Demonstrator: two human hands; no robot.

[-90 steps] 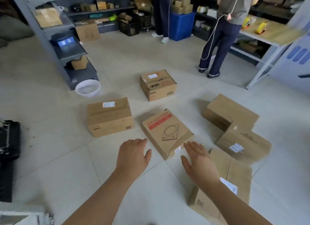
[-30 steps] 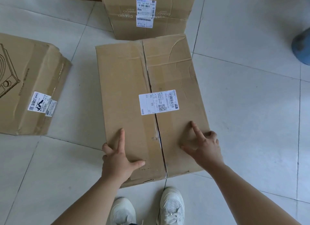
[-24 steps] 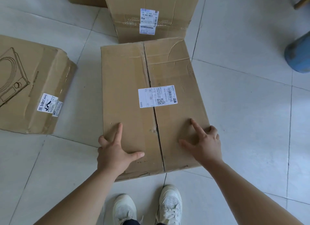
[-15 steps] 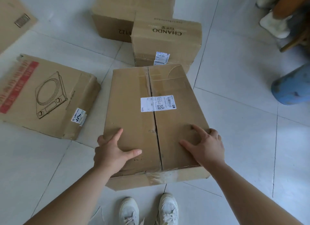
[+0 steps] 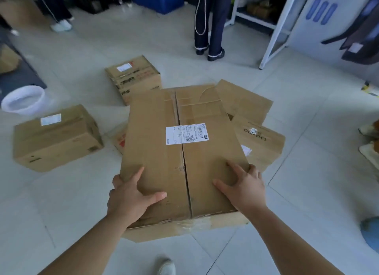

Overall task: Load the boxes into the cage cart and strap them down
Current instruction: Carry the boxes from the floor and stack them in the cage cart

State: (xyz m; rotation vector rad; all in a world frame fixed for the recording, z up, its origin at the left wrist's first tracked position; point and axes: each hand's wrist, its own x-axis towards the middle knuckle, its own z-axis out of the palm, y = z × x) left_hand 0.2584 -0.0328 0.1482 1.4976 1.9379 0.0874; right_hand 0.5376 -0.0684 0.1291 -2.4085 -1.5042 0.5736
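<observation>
Large box (image 5: pixel 155 143) is held at centre, above the floor (image 5: pixel 307 131). Left hand (image 5: pixel 131 196) clamps its 7 o'clock corner, right hand (image 5: pixel 244 190) its 5 o'clock corner. Second box (image 5: pixel 55 139) lies at 9 o'clock.
</observation>
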